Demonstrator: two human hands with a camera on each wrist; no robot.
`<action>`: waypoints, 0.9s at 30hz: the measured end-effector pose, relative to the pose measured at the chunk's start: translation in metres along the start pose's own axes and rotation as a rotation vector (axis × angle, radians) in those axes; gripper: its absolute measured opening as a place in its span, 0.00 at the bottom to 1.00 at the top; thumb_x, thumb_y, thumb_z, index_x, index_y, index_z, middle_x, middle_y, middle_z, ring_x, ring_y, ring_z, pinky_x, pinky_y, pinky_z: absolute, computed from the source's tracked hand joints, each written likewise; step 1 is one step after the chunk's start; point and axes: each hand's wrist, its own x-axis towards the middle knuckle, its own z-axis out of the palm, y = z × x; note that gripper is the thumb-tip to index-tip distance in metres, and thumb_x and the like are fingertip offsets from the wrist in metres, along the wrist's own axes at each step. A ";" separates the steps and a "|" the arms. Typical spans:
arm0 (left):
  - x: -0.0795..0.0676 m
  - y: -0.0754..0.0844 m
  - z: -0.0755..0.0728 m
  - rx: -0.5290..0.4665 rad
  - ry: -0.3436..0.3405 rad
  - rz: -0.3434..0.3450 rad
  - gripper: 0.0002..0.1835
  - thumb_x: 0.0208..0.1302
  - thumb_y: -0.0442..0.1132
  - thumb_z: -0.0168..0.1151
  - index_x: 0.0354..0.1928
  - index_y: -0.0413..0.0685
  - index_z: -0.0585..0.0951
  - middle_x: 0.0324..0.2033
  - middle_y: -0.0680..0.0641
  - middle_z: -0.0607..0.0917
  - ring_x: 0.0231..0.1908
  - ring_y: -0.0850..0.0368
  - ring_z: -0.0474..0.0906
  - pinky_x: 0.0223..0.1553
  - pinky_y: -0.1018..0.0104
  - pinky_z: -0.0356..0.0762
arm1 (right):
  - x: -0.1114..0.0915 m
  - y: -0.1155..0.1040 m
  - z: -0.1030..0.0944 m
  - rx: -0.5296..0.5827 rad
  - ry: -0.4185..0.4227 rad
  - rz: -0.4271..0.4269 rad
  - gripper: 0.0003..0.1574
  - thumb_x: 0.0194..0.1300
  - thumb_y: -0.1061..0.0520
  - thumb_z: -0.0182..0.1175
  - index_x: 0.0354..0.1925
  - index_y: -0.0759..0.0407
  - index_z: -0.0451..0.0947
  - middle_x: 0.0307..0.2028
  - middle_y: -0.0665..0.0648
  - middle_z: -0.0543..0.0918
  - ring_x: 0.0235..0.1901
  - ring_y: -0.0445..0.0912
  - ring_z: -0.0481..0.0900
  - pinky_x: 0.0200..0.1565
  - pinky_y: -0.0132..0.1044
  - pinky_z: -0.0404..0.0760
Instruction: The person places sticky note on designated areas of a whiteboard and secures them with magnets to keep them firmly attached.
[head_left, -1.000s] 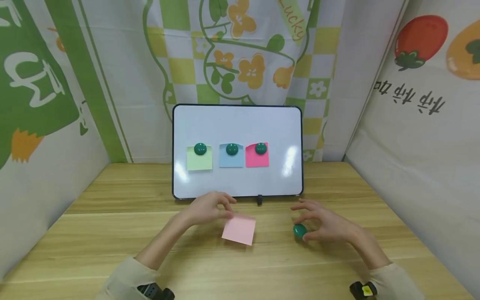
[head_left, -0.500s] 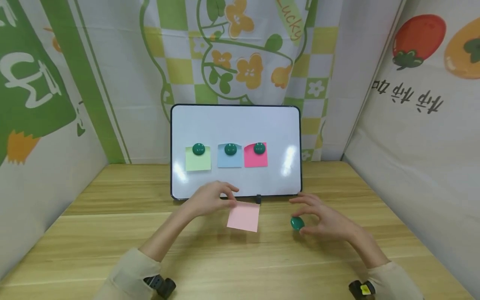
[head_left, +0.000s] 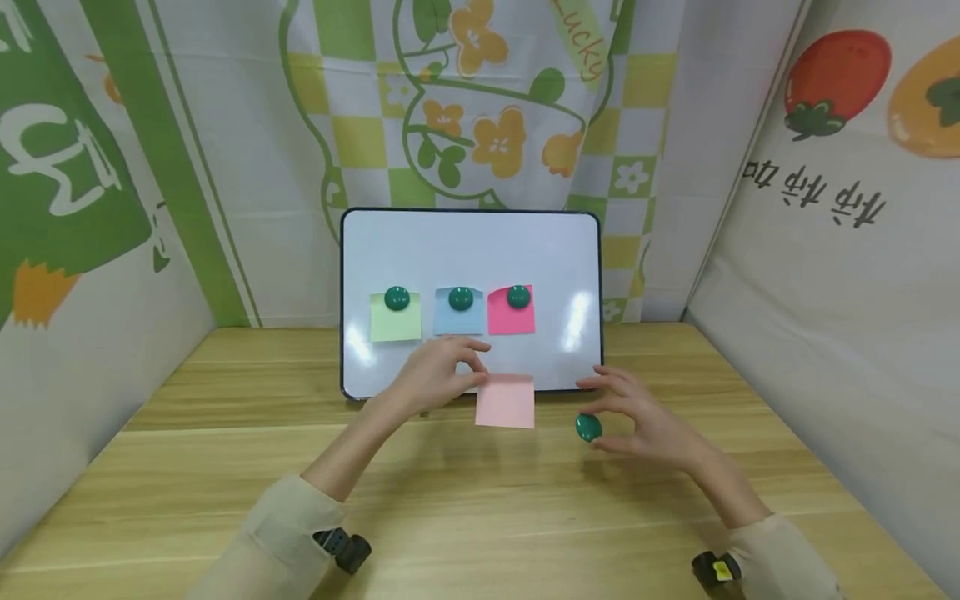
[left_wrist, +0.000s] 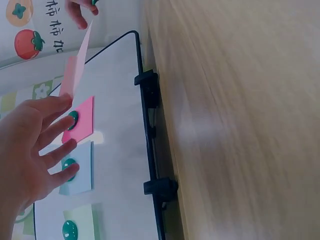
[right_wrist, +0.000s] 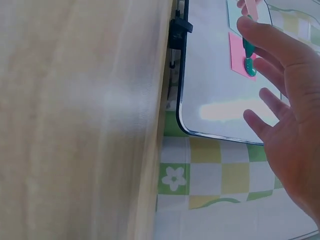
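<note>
In the head view my left hand (head_left: 438, 373) pinches a pale pink sticky note (head_left: 506, 402) by its upper left corner, in front of the whiteboard's (head_left: 468, 250) lower edge. To its right, my right hand (head_left: 652, 421) grips a round green magnet (head_left: 588, 427) between thumb and fingertips, apart from the board. On the whiteboard hang a light green note (head_left: 395, 327), a blue note (head_left: 459, 322) and a bright pink note (head_left: 512, 321), side by side. Each has a green magnet (head_left: 397, 298) near its top. The left wrist view shows the pale pink note (left_wrist: 77, 70) nearly edge-on.
The whiteboard stands upright on the wooden table (head_left: 480, 517), with black clip feet (left_wrist: 161, 189) along its lower edge. A patterned cloth (head_left: 495, 100) hangs behind it, and printed side walls (head_left: 847, 250) flank the table. Bare board surface lies right of the bright pink note.
My left hand has raised the pale pink note up and to the right, toward the whiteboard. The right hand, still gripping the magnet, has moved slightly up and left.
</note>
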 end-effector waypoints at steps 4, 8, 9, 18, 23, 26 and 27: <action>0.008 0.002 -0.001 0.002 0.061 -0.004 0.09 0.66 0.46 0.65 0.34 0.51 0.90 0.60 0.51 0.83 0.63 0.47 0.74 0.64 0.46 0.72 | 0.008 -0.001 -0.003 -0.055 0.071 -0.034 0.27 0.46 0.62 0.78 0.47 0.54 0.84 0.61 0.61 0.76 0.68 0.64 0.62 0.66 0.59 0.68; 0.015 0.004 0.001 0.019 0.104 0.023 0.09 0.66 0.46 0.64 0.34 0.52 0.89 0.60 0.50 0.83 0.62 0.47 0.75 0.63 0.47 0.73 | 0.015 -0.004 -0.006 -0.092 0.120 -0.028 0.27 0.46 0.62 0.78 0.47 0.55 0.84 0.61 0.61 0.76 0.69 0.62 0.61 0.67 0.56 0.68; 0.017 0.004 0.001 0.025 0.111 0.027 0.09 0.66 0.46 0.65 0.34 0.52 0.89 0.60 0.50 0.83 0.62 0.47 0.75 0.64 0.47 0.72 | 0.016 -0.004 -0.006 -0.101 0.131 -0.022 0.27 0.46 0.62 0.78 0.47 0.55 0.84 0.61 0.60 0.76 0.69 0.61 0.61 0.68 0.54 0.67; 0.029 0.011 0.002 0.102 0.157 0.062 0.09 0.64 0.45 0.66 0.32 0.51 0.90 0.59 0.50 0.83 0.61 0.47 0.76 0.59 0.49 0.76 | 0.030 -0.004 -0.009 -0.132 0.265 -0.051 0.29 0.42 0.63 0.80 0.46 0.59 0.85 0.60 0.62 0.77 0.68 0.62 0.63 0.68 0.57 0.64; 0.040 0.014 0.000 0.140 0.180 0.103 0.08 0.64 0.44 0.67 0.32 0.51 0.90 0.57 0.50 0.85 0.58 0.48 0.78 0.57 0.51 0.76 | 0.038 -0.008 -0.012 -0.146 0.282 -0.021 0.28 0.44 0.62 0.79 0.47 0.60 0.84 0.61 0.62 0.77 0.68 0.62 0.63 0.65 0.64 0.64; 0.047 0.016 0.000 0.151 0.190 0.117 0.08 0.63 0.45 0.67 0.32 0.51 0.90 0.56 0.50 0.85 0.58 0.47 0.78 0.59 0.50 0.75 | 0.041 -0.010 -0.012 -0.150 0.292 -0.004 0.28 0.45 0.61 0.80 0.47 0.61 0.84 0.60 0.63 0.77 0.68 0.63 0.63 0.65 0.65 0.64; 0.049 0.017 0.000 0.153 0.189 0.117 0.08 0.63 0.45 0.67 0.32 0.51 0.90 0.56 0.50 0.85 0.58 0.47 0.78 0.59 0.50 0.75 | 0.043 -0.011 -0.012 -0.147 0.298 -0.006 0.28 0.45 0.61 0.79 0.47 0.61 0.84 0.60 0.63 0.77 0.68 0.63 0.63 0.65 0.65 0.65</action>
